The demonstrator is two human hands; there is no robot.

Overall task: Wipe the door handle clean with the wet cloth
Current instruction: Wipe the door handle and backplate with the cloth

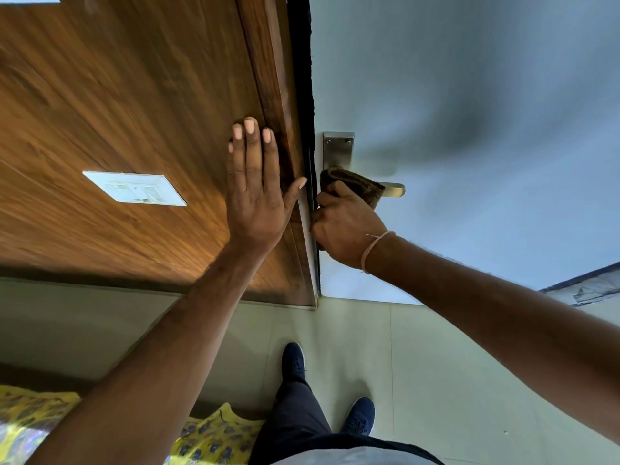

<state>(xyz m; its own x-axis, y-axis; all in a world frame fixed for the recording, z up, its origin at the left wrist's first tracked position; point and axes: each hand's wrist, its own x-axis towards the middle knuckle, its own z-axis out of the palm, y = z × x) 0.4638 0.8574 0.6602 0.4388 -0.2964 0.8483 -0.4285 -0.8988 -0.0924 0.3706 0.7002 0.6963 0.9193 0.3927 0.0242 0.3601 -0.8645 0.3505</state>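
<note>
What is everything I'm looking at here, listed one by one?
Brushed metal lever door handle: one, silver, on the pale door, partly under the cloth.
Folded brown cloth: one, brown, draped over the handle.
Pale grey-blue door: one, right side.
Wood-grain wall panel: one, brown, left side.
White switch plate: one, on the panel.
Yellow patterned fabric: one, bottom left.
Navy shoes: two, on the pale floor tiles.
Left hand: open, flat against the panel.
Right hand: closed on the cloth, pink wrist thread.
</note>
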